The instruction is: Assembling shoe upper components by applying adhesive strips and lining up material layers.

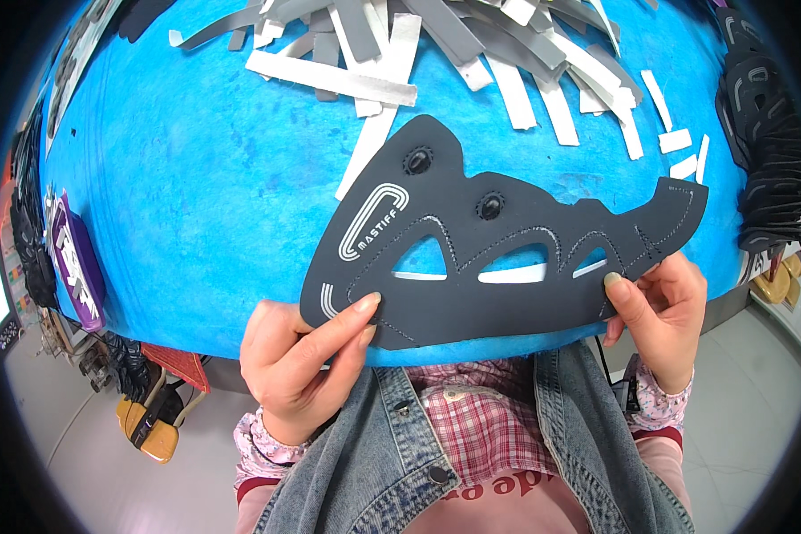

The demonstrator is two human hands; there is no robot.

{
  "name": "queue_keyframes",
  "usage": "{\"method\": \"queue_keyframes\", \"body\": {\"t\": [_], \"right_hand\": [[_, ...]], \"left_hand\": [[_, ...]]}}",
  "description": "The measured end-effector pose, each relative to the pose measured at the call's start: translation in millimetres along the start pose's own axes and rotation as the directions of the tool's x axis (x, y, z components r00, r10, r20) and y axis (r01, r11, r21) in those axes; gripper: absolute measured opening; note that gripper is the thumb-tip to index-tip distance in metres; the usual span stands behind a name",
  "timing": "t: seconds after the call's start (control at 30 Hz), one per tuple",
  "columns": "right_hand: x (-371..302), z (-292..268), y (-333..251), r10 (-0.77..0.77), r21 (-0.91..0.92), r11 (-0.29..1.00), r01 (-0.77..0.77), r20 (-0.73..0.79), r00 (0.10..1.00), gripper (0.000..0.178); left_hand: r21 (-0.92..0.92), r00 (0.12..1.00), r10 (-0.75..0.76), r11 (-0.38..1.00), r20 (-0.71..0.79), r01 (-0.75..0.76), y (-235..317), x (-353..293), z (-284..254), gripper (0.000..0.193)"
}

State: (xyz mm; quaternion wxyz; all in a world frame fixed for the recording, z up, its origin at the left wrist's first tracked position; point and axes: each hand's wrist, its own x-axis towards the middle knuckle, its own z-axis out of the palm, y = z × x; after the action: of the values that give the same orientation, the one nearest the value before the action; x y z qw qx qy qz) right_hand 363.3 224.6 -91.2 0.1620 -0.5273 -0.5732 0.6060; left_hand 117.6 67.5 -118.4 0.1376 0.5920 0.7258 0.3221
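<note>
I hold up a flat black stitched panel (498,311) over the near side of the blue table. It has three cut-out windows, dotted stitch lines, two round black studs along its upper part and pale printed marks on the left. Pale strips show through the lower edges of the windows. My left hand (304,365) pinches the panel's lower left edge, index finger on the front face. At the lower right, my right hand (663,307) grips the edge with the thumb in front and the other fingers behind. What the panel's back looks like is hidden.
Loose white and grey strips (356,80) lie heaped at the table's far side, with small white scraps (675,141) to their right. Stacked black panels (765,160) line the right edge. A purple container (78,258) of white pieces stands left on the blue tabletop (187,214).
</note>
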Motion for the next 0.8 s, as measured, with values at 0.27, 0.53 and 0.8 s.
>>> {"method": "queue_keyframes", "body": {"t": [0.27, 0.53, 0.8], "right_hand": [[0.4, 1.2, -1.7, 0.007, 0.002, 1.0, -0.007, -0.007, 1.0, 0.013], [0.6, 0.7, -0.2, 0.009, 0.002, 1.0, -0.009, -0.009, 1.0, 0.014], [-0.1, 0.0, 0.8, -0.011, 0.001, 1.0, 0.011, -0.002, 1.0, 0.014]], "left_hand": [[-0.011, 1.0, -0.003, 1.0, -0.001, 0.003, 0.9, 1.3, 0.2, 0.043], [0.009, 1.0, -0.02, 1.0, -0.003, 0.02, 2.4, 0.7, -0.3, 0.043], [0.007, 1.0, -0.008, 1.0, 0.003, 0.008, 2.0, 1.0, -1.0, 0.044]]}}
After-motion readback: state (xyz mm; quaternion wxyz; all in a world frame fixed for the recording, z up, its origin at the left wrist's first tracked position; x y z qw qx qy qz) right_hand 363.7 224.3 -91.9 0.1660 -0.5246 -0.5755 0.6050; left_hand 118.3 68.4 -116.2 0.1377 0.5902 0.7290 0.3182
